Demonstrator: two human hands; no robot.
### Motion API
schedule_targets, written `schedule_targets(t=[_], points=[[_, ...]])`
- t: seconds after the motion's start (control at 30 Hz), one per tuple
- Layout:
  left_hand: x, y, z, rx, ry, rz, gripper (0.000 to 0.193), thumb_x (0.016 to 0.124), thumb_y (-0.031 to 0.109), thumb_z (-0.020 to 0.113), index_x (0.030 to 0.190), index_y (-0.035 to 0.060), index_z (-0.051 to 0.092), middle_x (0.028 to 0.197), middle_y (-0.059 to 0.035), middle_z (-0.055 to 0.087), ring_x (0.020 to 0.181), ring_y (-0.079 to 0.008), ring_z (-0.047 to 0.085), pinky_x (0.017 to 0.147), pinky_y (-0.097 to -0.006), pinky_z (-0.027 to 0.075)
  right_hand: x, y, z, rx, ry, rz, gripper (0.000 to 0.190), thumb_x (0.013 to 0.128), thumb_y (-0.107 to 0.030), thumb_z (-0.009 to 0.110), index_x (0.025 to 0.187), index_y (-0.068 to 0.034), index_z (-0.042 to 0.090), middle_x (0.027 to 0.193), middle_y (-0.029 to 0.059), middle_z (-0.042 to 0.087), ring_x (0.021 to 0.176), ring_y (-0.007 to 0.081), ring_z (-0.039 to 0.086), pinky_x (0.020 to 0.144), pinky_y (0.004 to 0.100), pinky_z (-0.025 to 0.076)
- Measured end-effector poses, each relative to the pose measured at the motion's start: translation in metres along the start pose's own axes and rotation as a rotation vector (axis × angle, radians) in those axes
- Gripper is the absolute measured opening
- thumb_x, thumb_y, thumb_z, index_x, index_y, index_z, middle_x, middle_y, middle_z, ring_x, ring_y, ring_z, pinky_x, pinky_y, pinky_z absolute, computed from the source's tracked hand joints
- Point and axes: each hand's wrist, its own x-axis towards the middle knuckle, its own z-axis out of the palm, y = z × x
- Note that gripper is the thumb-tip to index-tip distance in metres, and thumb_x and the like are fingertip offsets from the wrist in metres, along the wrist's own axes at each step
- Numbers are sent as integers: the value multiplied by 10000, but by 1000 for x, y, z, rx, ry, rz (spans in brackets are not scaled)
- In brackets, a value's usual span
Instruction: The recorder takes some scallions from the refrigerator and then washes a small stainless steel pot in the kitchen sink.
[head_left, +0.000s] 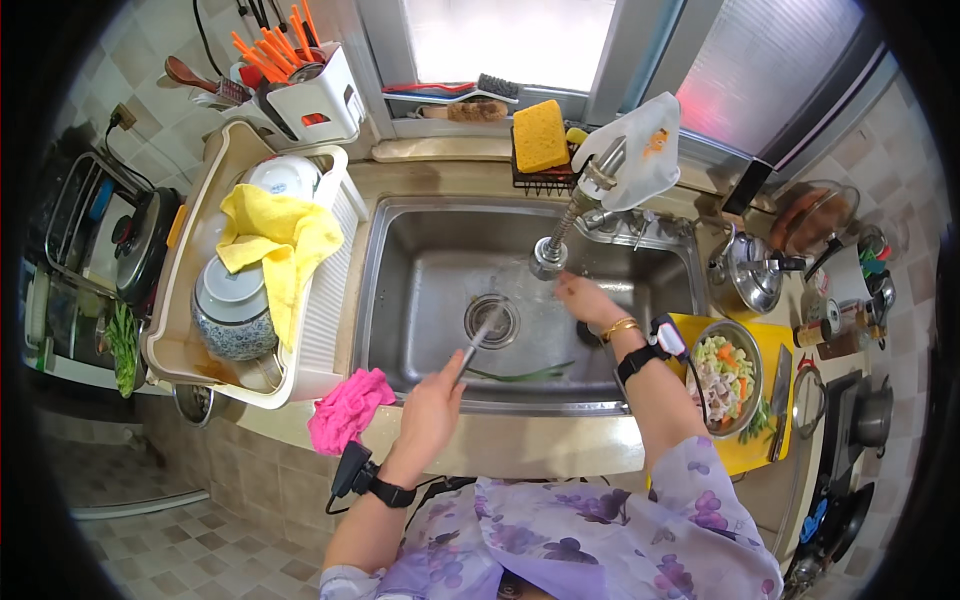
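Observation:
My left hand (433, 409) is closed around the handle of a slim utensil (480, 336), perhaps a knife or peeler, blurred at its far end and pointing over the drain of the steel sink (420, 300). My right hand (583, 300) is at the faucet's spray head (548, 259), fingers near or under its outlet; whether they touch it or hold anything is unclear. A long green scallion leaf (525, 373) lies on the sink floor below the drain. The faucet's flexible metal neck (568, 219) rises toward the window.
Left of the sink stand a dish rack (319, 300) with bowls, a yellow cloth (277, 232) and a pink cloth (349, 411). On the right, a yellow cutting board (679, 330) bears a bowl of chopped vegetables (724, 367) and a kitchen knife (781, 390). Behind are a kettle (750, 277) and yellow sponge (540, 136).

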Motion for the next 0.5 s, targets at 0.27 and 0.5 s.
schedule_targets(t=[0.27,0.5], points=[[37,18,15,-1001,-225,-650,384,865,139,528,1216,3,453,607,-65,527,448,-160,505,409,-287,401,-23,-18,-24,195,259,-90,200,788,-217,606,835,-33,670,735,113,663,728,215,649,663,319,484],[9,29,17,-1521,-471,-901,255,894,183,518,1086,22,473,647,-43,501,419,-78,400,365,-234,321,-31,-30,-33,255,185,-13,181,794,-172,575,860,-28,663,755,116,662,728,230,642,657,324,477]])
